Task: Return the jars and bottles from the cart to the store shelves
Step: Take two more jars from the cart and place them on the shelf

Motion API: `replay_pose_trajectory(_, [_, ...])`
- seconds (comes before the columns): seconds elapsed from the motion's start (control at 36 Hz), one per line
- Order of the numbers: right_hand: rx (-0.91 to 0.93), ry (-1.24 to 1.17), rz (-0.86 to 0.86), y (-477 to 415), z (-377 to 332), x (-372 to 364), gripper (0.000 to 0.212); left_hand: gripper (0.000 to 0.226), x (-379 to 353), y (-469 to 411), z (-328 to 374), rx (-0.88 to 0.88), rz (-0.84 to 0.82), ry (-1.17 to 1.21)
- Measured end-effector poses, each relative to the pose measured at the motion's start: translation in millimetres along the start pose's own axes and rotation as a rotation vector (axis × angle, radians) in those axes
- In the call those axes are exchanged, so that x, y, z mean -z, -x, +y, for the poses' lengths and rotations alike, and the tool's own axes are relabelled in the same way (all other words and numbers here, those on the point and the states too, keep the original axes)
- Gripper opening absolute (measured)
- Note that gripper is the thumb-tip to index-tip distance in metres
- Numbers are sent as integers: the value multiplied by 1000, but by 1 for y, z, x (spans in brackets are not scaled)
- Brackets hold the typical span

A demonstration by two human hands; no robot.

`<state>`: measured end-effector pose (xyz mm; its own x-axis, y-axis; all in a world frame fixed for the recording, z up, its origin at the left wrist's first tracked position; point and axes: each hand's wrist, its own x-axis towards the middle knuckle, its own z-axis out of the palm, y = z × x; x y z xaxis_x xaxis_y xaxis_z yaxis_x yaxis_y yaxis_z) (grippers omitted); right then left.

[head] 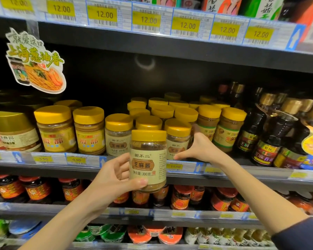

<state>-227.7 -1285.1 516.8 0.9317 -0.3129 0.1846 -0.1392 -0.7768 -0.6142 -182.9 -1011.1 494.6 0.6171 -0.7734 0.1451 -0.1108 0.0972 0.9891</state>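
Observation:
My left hand point(116, 175) grips a yellow-lidded sesame paste jar point(148, 160) with a cream label, held upright in front of the middle shelf point(184, 166). My right hand point(200, 147) reaches onto that shelf and holds a matching jar point(177, 138) in the front row, thumb across its label and fingers behind it. More jars of the same kind point(118, 133) stand in rows behind and to the left. The cart is out of view.
Larger yellow-lidded jars point(55, 128) stand at the left of the shelf, dark sauce bottles point(264, 134) at the right. Red-lidded chili jars point(36, 189) fill the shelf below. A price-tag rail point(146, 20) and a noodle promo card point(34, 60) hang above.

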Motion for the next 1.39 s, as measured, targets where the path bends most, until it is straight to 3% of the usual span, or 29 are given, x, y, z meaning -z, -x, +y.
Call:
replay_pose_trajectory(0.11, [1,26,-3,-4,1,-4,86,72,-2,-1,2,-4,-7,-10])
replay_pose_trajectory(0.22, [16,33,-8,-5,-1,-5,73,67,-5,-6,4,-15,-2,-3])
replay_pose_trajectory(0.33, [13,49,-49,-4,-4,-3,81,71,-11,-12,6,-27,-1,1])
replay_pose_trajectory(0.39, [26,31,-78,0,-10,3,67,71,-16,-15,9,-29,-10,-6])
replay_pose_trajectory(0.42, [35,3,-84,2,-12,7,59,70,-18,-17,11,-31,-13,-13])
replay_pose_trajectory(0.58, [1,-292,7,22,-34,50,69,65,-37,-30,20,-67,-2,-8])
replay_pose_trajectory(0.69, [62,-486,28,38,-59,81,61,70,-53,-41,30,-110,7,7])
replay_pose_trajectory(0.89, [66,-319,-51,58,-68,105,80,67,-84,-62,40,-174,44,-53])
replay_pose_trajectory(1.39, [144,-216,109,67,-53,118,82,92,-111,-83,40,-304,67,-187])
